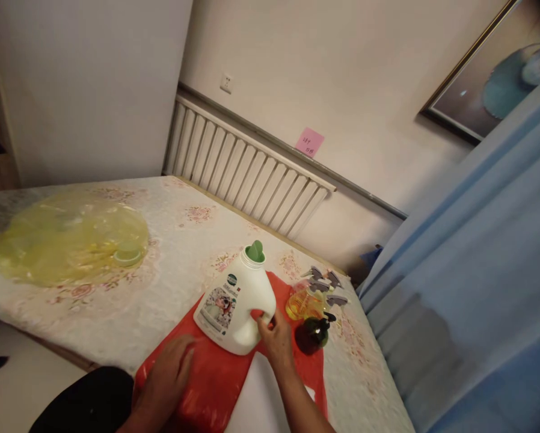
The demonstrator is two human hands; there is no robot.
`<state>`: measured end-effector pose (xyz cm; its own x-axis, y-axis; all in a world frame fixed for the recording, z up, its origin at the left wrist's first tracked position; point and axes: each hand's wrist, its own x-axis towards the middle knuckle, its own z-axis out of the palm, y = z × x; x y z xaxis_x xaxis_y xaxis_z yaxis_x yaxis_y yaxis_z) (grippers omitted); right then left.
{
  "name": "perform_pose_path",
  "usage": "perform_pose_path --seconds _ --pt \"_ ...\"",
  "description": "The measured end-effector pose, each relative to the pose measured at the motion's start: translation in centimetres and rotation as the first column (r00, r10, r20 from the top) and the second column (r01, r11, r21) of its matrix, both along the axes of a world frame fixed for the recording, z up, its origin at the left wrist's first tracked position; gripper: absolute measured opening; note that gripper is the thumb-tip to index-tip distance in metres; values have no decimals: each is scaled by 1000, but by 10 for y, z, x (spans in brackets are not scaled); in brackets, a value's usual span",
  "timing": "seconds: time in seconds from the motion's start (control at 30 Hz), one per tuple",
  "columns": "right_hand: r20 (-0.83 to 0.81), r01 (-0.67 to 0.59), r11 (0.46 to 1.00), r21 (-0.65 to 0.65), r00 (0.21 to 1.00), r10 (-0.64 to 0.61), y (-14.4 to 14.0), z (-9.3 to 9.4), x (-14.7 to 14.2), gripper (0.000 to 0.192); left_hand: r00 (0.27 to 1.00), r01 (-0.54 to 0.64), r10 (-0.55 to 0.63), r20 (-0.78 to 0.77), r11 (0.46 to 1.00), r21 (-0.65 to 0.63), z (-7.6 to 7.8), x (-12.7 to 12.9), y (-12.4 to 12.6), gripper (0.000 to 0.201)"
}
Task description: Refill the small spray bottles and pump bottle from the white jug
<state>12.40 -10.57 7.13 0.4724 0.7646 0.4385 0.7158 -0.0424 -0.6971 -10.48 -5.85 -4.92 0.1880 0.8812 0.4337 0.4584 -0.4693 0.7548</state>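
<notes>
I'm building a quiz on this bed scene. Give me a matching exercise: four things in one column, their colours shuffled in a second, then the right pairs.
Things:
1. detergent jug
2. sticky note
3. plastic bag
4. cloth under the left hand

Colours:
A. pink
B. red
C. white with a green cap
D. translucent yellow

Pairs: 1-C, 2-A, 3-D, 4-B. The right hand grips the jug's handle.

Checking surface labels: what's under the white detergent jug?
The white detergent jug stands on a red plastic sheet spread over the floral tablecloth. The sheet directly beneath the jug's base is covered, so anything there can't be seen.
</notes>
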Motion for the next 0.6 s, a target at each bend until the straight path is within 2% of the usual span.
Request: perform_pose_path --seconds 0.1,0.33,0.47,0.53,0.6 --pt "-18 -26 1000 -8 999 26 -1 -4 -5 13 1000 21 -21 12 999 48 -5 1 -12 30" --pt "-103 -69 998 0 992 69 0 -13 -10 13 999 26 -25 -24 998 63 -9 -1 -25 30" --pt "-171 -82 997 15 982 83 -10 -15 -8 29 999 38 -36 -37 997 70 -10 -2 -27 30" --pt "-205 -45 998 33 978 50 -20 -17 -7 39 999 33 -30 -44 997 64 -12 -3 -28 29" --pt "-235 8 999 45 972 3 -35 -21 -6 39 999 32 -29 -44 997 63 -15 -4 -32 29"
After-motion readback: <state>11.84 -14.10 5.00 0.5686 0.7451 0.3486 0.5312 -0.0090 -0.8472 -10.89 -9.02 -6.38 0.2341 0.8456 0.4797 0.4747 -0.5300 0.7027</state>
